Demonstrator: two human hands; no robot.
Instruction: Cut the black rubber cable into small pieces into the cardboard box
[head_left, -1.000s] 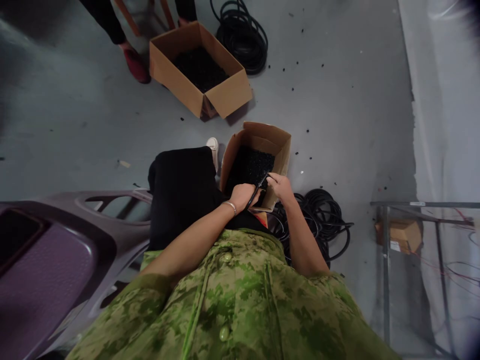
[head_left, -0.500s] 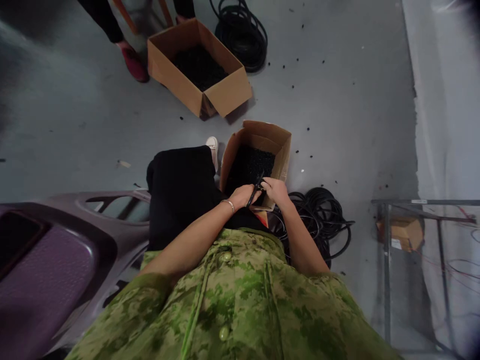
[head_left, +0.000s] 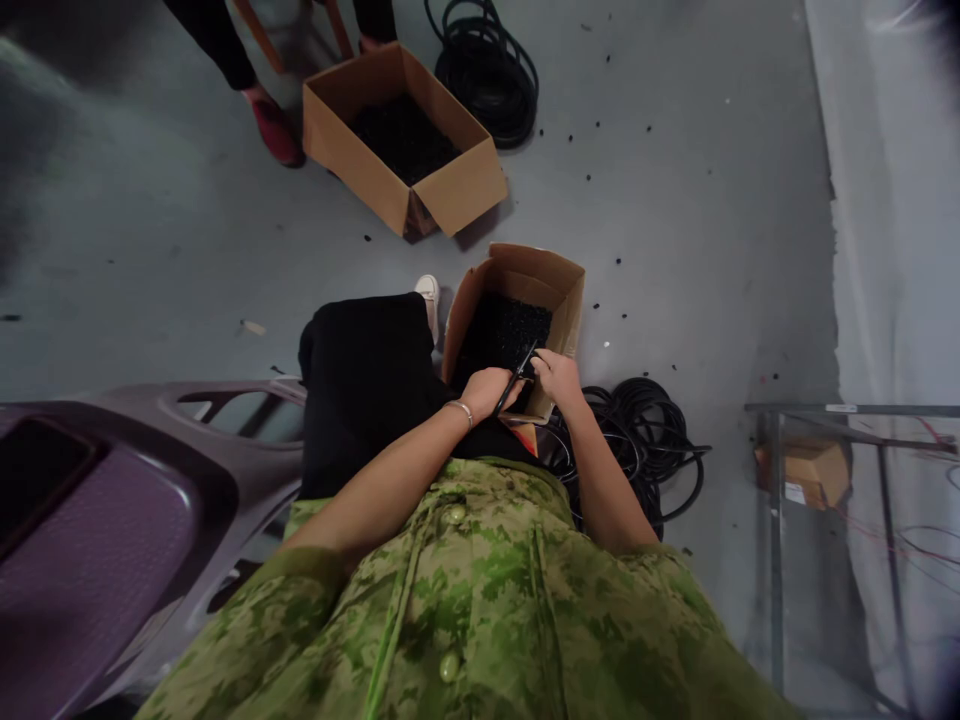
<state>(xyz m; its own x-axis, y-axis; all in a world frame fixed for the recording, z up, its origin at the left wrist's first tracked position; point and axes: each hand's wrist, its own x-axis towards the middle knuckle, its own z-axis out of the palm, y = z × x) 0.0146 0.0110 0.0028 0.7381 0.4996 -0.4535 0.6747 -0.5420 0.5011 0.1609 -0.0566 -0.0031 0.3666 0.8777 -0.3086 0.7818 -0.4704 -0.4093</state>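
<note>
My left hand (head_left: 486, 388) is closed around a slim black tool or tube (head_left: 516, 377) that slants up to the right. My right hand (head_left: 556, 376) pinches the upper end of that black piece; what sits in its fingertips is too small to name. Both hands hover over the near edge of a small cardboard box (head_left: 564, 282) filled with small black pieces (head_left: 501, 330). A coil of black hose (head_left: 637, 430) lies on the floor just right of my right forearm.
A second cardboard box (head_left: 457, 190) with black pieces stands farther off, beside another person's red shoe (head_left: 274, 130) and another hose coil (head_left: 487, 65). A purple plastic chair (head_left: 112, 500) is at left. A metal rack (head_left: 825, 480) holding a small box stands at right.
The black piece has tilted a little and my right hand has shifted along it, in toward the left hand and slightly back out. Both hands stay over the near box.
</note>
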